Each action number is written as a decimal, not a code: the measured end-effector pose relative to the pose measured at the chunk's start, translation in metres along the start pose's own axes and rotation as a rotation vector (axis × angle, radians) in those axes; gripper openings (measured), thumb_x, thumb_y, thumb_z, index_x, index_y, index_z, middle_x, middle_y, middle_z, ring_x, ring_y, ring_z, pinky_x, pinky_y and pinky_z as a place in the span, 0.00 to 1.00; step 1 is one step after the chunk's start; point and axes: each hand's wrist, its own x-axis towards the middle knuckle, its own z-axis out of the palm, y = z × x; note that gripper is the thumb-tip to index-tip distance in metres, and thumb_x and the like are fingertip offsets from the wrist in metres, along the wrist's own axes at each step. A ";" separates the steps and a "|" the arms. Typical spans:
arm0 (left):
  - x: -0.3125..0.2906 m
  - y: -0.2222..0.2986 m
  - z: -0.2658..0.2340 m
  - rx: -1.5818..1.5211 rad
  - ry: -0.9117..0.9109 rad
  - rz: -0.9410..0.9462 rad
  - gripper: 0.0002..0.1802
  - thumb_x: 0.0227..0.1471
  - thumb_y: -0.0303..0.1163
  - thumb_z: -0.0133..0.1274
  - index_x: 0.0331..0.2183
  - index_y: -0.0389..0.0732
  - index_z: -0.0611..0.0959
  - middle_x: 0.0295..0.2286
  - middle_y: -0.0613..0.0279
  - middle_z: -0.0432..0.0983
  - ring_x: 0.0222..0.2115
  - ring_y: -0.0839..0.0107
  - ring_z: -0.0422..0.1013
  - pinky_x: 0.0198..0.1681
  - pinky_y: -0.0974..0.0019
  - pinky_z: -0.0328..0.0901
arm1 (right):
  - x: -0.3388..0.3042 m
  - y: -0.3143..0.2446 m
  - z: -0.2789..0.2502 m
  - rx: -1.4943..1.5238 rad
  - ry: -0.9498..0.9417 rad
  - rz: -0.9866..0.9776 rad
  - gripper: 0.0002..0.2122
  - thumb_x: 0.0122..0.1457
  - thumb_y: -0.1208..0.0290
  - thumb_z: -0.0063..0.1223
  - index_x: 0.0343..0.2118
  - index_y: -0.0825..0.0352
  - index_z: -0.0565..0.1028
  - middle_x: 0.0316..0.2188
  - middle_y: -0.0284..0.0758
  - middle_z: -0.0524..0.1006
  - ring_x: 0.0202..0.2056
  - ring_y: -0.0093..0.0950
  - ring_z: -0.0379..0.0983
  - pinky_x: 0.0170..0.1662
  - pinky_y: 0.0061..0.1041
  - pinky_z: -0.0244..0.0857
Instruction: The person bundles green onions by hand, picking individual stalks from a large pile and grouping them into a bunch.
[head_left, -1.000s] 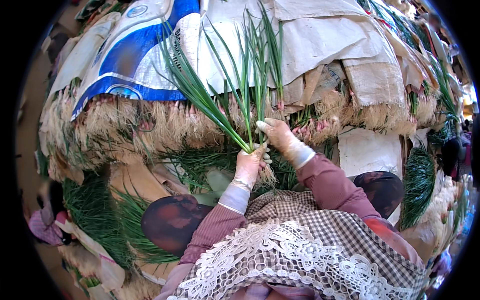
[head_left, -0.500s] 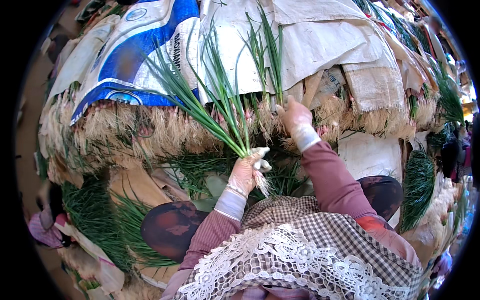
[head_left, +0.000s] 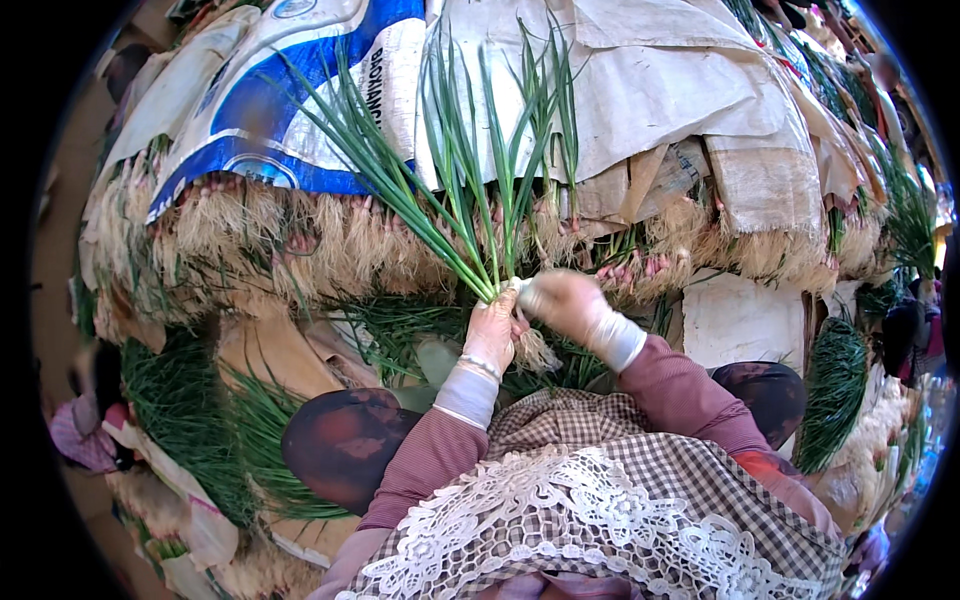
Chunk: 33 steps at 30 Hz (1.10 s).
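Note:
My left hand (head_left: 489,337) is closed around the base of a small bunch of spring onions (head_left: 462,220). Their long green leaves fan up and away over the sacks. Pale roots (head_left: 537,352) hang out below my grip. Beside the bunch's base is my right hand (head_left: 572,303), smeared by motion, its fingertips close to my left thumb. Whether it pinches anything does not show. Just beyond both hands lies a long pile of spring onions (head_left: 340,235), roots and pinkish bulbs toward me. A few leaves (head_left: 567,125) stick up over the pile's cover.
White sacking (head_left: 660,90) and a blue-and-white printed sack (head_left: 265,125) cover the far pile. Heaps of green leaves lie at left (head_left: 185,430) and right (head_left: 835,395). My knees (head_left: 345,445) flank the work area. Another person's patterned clothing (head_left: 82,435) shows at far left.
My right hand has come back from the pile's edge toward my left hand. The held bunch looks fuller, with another leafy stem on its right side.

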 end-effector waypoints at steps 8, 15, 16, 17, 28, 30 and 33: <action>-0.018 0.000 0.025 -0.348 -0.228 0.026 0.17 0.47 0.42 0.45 0.27 0.36 0.72 0.12 0.68 0.61 0.14 0.74 0.60 0.17 0.72 0.59 | 0.041 0.009 0.029 1.018 0.222 0.368 0.09 0.52 0.66 0.42 0.24 0.67 0.68 0.16 0.28 0.67 0.18 0.19 0.61 0.21 0.17 0.57; -0.020 0.015 0.030 -0.304 -0.191 0.110 0.21 0.45 0.35 0.48 0.39 0.32 0.68 0.11 0.70 0.59 0.13 0.78 0.58 0.18 0.75 0.57 | 0.024 0.041 0.026 -0.339 -0.514 0.420 0.16 0.48 0.58 0.43 0.35 0.64 0.70 0.34 0.38 0.72 0.37 0.34 0.68 0.41 0.29 0.59; -0.011 0.010 0.020 -0.294 -0.071 0.064 0.19 0.44 0.33 0.48 0.38 0.32 0.69 0.11 0.70 0.60 0.15 0.77 0.60 0.19 0.74 0.58 | 0.029 0.029 0.006 -0.282 -0.258 0.453 0.16 0.48 0.59 0.43 0.34 0.65 0.70 0.32 0.39 0.72 0.35 0.35 0.68 0.40 0.30 0.60; -0.011 0.008 0.015 -0.342 -0.141 0.026 0.17 0.44 0.31 0.48 0.37 0.32 0.71 0.11 0.70 0.60 0.15 0.75 0.61 0.21 0.72 0.60 | 0.038 0.031 -0.010 -0.219 -0.063 0.506 0.15 0.48 0.59 0.44 0.33 0.65 0.70 0.29 0.39 0.72 0.34 0.35 0.69 0.38 0.31 0.60; -0.016 0.028 0.028 -0.368 -0.006 0.159 0.13 0.47 0.33 0.45 0.27 0.31 0.73 0.23 0.59 0.70 0.18 0.72 0.63 0.25 0.70 0.63 | 0.070 0.093 -0.036 0.692 -0.052 0.699 0.22 0.45 0.61 0.50 0.39 0.72 0.66 0.36 0.42 0.70 0.38 0.34 0.67 0.41 0.26 0.60; -0.008 0.021 0.019 -0.315 0.000 0.150 0.12 0.46 0.32 0.46 0.30 0.33 0.74 0.28 0.58 0.71 0.14 0.79 0.60 0.18 0.77 0.60 | 0.047 0.052 -0.026 0.124 0.113 0.401 0.15 0.48 0.57 0.43 0.33 0.63 0.70 0.29 0.40 0.72 0.33 0.35 0.69 0.40 0.30 0.60; -0.003 0.011 0.021 -0.197 0.036 0.034 0.13 0.45 0.29 0.47 0.35 0.33 0.74 0.28 0.58 0.72 0.09 0.86 0.55 0.09 0.84 0.51 | 0.010 -0.015 -0.030 -0.245 -0.326 0.240 0.15 0.46 0.57 0.45 0.27 0.66 0.70 0.26 0.38 0.73 0.29 0.33 0.69 0.34 0.29 0.62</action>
